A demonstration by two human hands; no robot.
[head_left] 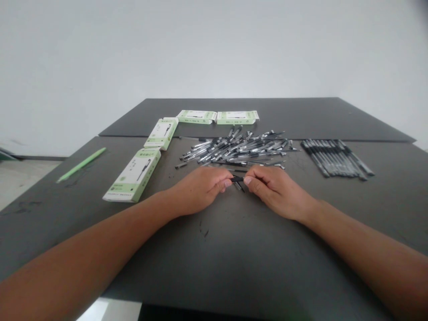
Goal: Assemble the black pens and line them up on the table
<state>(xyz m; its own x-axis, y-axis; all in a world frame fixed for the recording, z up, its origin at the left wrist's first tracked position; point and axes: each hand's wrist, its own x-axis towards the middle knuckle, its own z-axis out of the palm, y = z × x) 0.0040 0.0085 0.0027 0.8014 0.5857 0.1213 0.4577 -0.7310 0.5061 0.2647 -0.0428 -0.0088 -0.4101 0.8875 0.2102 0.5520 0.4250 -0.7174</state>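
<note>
Between my two hands a black pen (237,179) is held level, one end in each set of fingers. My left hand (207,185) pinches its left end, and my right hand (272,187) grips the right end; both ends are hidden by fingers. Just beyond the hands lies a loose pile of clear-barrelled pens (234,147) with black parts, pointing in mixed directions. A few pens lie right under and behind the held one. To the right, a neat row of capped pens (336,158) lies side by side.
Green and white pen boxes lie left of the pile, a near box (135,176) and another box (161,133) behind it. Two more, a box (197,117) and a box (237,117), lie at the back. A green pen-like stick (82,165) rests far left on the dark table (214,267).
</note>
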